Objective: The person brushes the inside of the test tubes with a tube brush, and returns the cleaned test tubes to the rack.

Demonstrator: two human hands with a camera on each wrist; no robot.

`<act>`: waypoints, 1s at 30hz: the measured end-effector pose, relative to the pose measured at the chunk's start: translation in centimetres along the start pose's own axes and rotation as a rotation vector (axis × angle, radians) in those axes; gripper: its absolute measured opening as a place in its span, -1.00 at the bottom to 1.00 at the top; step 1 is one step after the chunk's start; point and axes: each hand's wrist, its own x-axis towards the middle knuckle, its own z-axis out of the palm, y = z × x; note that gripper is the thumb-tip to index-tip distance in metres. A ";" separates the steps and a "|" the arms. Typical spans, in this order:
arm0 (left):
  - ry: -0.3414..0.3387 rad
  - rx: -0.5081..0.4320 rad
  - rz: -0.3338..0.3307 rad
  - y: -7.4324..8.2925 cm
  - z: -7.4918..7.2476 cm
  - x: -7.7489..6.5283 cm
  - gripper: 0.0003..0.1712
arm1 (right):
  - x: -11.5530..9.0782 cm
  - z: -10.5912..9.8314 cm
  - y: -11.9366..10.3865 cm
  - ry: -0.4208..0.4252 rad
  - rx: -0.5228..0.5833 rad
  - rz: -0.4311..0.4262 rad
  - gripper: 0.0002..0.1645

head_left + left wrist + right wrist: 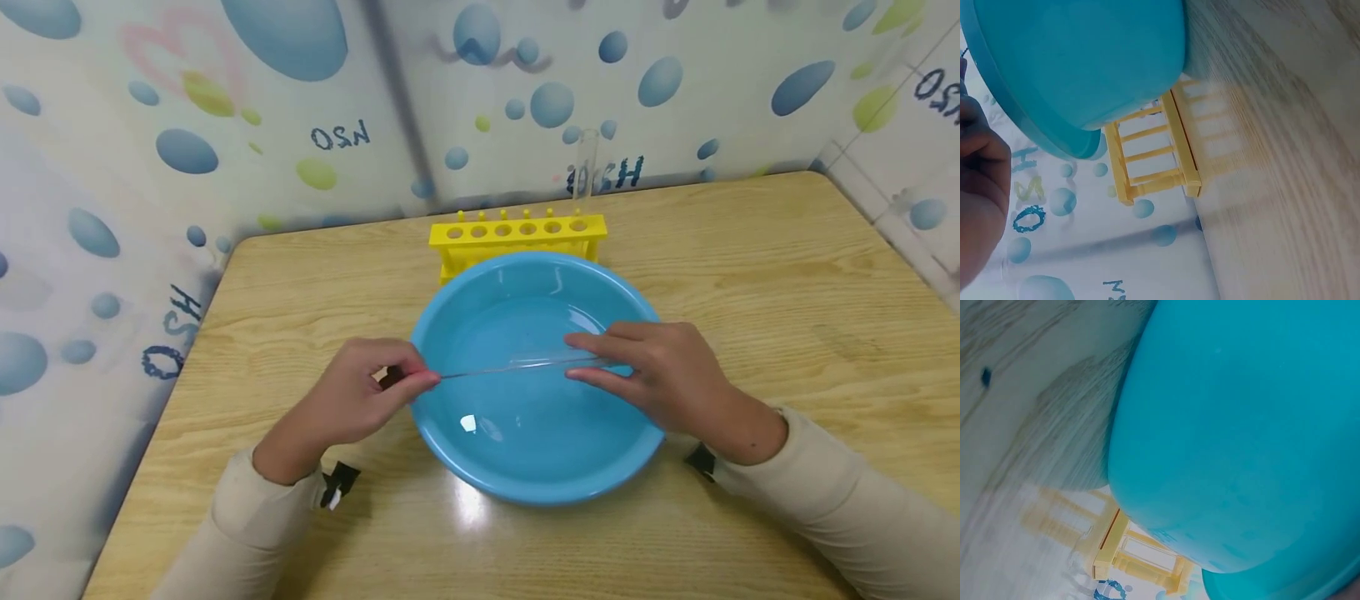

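Observation:
Over the blue basin [487, 454], my left hand [367, 387] pinches the end of a thin wire-like rod [476, 372] between thumb and fingertips. The rod runs rightward to a clear test tube [536, 360] lying almost level above the basin. My right hand [663, 367] holds the tube's right part between thumb and fingers. Where the rod ends in or along the tube is hard to make out. In the left wrist view only part of the left hand [982, 181] shows; the right wrist view is mostly the basin's outer wall [1222, 437].
A yellow test tube rack [517, 229] stands just behind the basin, with another clear test tube [586, 171] upright at its right end. Bright reflections show inside the basin. The wooden table [787, 333] meets a patterned wall [420, 100] at the back.

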 end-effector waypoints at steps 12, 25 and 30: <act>-0.037 -0.051 -0.070 -0.9 -1.7 -0.3 -0.76 | -0.1 0.1 0.1 0.024 -0.020 0.005 -0.55; -0.104 -0.103 -0.093 -2.1 -3.2 -1.1 -0.68 | -0.1 0.2 0.1 0.034 -0.017 0.001 -0.55; -0.121 -0.124 -0.114 -2.7 -4.1 -1.3 -0.68 | -0.1 0.1 0.1 0.020 -0.017 0.022 -0.55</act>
